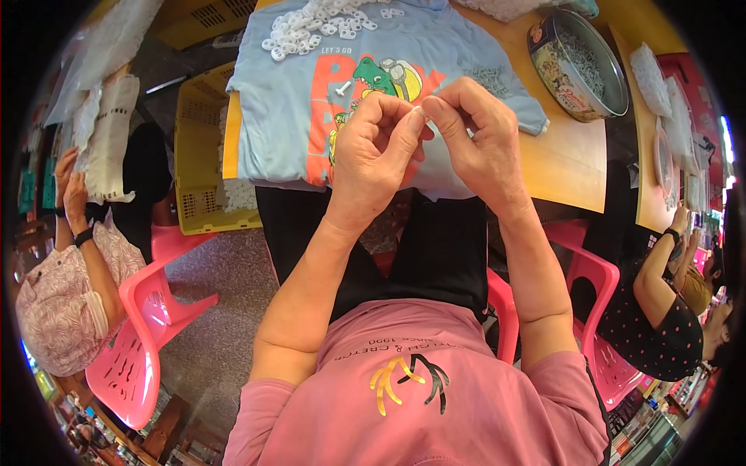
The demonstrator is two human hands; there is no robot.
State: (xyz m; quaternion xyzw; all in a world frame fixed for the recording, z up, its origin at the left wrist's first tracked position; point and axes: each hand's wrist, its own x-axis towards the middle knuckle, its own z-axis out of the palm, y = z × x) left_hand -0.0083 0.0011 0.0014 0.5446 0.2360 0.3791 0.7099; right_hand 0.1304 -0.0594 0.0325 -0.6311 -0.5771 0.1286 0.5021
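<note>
My left hand (pixel 368 155) and my right hand (pixel 483 144) meet above a light blue printed T-shirt (pixel 268 128) spread over the table. Thumbs and fingers of both are pinched together at the tips, around something too small to make out. Just left of my left hand lies a small white plastic piece with a stem (pixel 344 88). At the shirt's far side is a heap of small white plastic pieces with holes (pixel 299 33). Beyond my right hand, small metal parts (pixel 489 78) are scattered on the cloth.
A round printed tin (pixel 563 85) full of small metal parts stands on the wooden table (pixel 575 167) at right. Left of the table is a yellow crate (pixel 203 186). Pink chairs (pixel 138 342) flank me. Co-workers sit at left (pixel 70 311) and right (pixel 649 318).
</note>
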